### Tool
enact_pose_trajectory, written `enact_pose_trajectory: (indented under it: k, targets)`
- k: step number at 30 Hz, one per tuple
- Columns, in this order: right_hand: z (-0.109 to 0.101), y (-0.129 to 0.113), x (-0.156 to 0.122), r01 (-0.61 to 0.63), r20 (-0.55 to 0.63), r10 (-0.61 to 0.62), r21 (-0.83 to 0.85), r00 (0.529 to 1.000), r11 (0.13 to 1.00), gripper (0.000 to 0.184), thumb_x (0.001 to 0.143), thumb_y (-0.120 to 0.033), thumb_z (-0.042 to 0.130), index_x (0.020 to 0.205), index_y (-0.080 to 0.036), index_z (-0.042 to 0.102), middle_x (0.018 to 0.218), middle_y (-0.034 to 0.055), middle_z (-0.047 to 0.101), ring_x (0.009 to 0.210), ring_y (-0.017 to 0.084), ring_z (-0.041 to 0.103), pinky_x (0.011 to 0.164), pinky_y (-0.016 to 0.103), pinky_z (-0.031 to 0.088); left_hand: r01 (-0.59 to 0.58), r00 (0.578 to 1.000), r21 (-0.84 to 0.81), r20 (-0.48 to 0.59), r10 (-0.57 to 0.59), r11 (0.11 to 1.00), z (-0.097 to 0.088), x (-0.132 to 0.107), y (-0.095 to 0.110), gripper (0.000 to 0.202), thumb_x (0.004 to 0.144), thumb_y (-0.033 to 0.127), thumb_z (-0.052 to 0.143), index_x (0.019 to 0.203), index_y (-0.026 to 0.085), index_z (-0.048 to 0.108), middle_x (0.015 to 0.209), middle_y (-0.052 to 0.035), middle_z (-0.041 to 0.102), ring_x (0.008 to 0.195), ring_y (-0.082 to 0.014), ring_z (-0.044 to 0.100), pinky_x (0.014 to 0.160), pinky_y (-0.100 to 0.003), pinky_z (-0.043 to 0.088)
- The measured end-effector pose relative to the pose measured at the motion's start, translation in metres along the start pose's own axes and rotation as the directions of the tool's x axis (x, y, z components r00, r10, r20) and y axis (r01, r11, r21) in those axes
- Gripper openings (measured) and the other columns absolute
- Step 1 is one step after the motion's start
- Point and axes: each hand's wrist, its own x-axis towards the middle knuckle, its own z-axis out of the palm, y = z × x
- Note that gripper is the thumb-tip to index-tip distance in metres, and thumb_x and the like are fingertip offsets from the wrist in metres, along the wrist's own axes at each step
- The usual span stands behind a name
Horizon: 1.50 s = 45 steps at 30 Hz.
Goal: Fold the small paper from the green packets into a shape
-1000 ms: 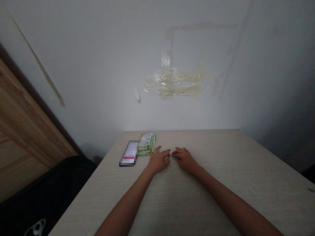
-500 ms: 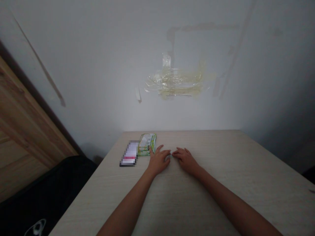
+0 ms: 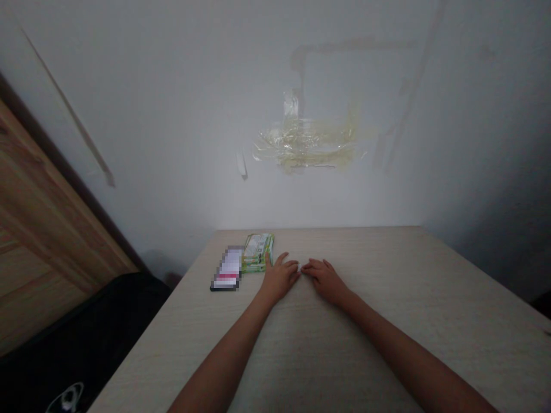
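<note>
Green-and-white printed flat packets (image 3: 257,246) lie in one pile at the far left of the pale wood-grain table (image 3: 310,350). Piling appears complete; how far the fingertip work has come cannot be judged. Left hand (image 3: 278,281): outer fingers spread beside the pile, thumb and forefinger close together; contact with the pile and any grip cannot be told. Right hand (image 3: 326,280): fingers bent, near the left fingertips; grip cannot be told. Count: two hands, one dark-edged rectangular phone (image 3: 228,269), one pile, several layers, exact number unclear.
</note>
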Motion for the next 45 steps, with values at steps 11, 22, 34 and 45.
enact_pose_trajectory:
  k: [11,22,34,45]
  targets:
    - [0.002,0.003,-0.001,0.009,-0.01,-0.008,0.015,1.0,1.0,0.051,0.083,-0.006,0.042,0.125,-0.027,0.06,0.131,0.005,0.059,0.133,0.022,0.04,0.113,0.053,0.016,0.019,0.999,-0.08,0.027,-0.017,0.997,0.004,-0.005,-0.008,0.02,0.09,0.042,0.053,0.102,0.034,0.066,0.118,0.0015,0.069,0.13,-0.0259,0.044,0.109,-0.07,-0.007]
    - [0.005,0.004,0.001,-0.008,-0.019,0.008,0.008,1.0,1.0,0.05,0.082,-0.007,0.043,0.124,-0.027,0.061,0.131,0.0066,0.058,0.131,0.021,0.043,0.113,0.053,0.017,0.01,0.992,-0.001,0.123,-0.009,1.0,-0.009,-0.002,-0.002,0.031,0.086,0.058,0.05,0.101,0.038,0.068,0.122,0.0028,0.066,0.131,-0.0351,0.038,0.106,-0.075,0.004]
    - [0.005,0.003,0.002,0.004,-0.029,-0.004,0.009,1.0,1.0,0.047,0.084,-0.007,0.043,0.122,-0.026,0.062,0.128,0.0062,0.06,0.128,0.02,0.045,0.113,0.051,0.018,-0.037,0.983,0.066,0.183,0.025,0.997,-0.012,-0.012,-0.007,0.038,0.086,0.062,0.046,0.114,0.042,0.062,0.136,0.0059,0.057,0.131,-0.0388,0.039,0.104,-0.078,0.002]
    - [0.006,0.005,0.002,0.022,-0.045,-0.021,0.025,0.999,0.999,0.047,0.084,-0.007,0.043,0.121,-0.026,0.062,0.126,0.0062,0.061,0.124,0.019,0.049,0.112,0.05,0.02,-0.063,0.984,0.021,0.167,0.058,0.998,-0.01,-0.018,-0.005,0.034,0.089,0.056,0.044,0.113,0.04,0.063,0.14,0.004,0.053,0.136,-0.0394,0.031,0.102,-0.08,-0.003]
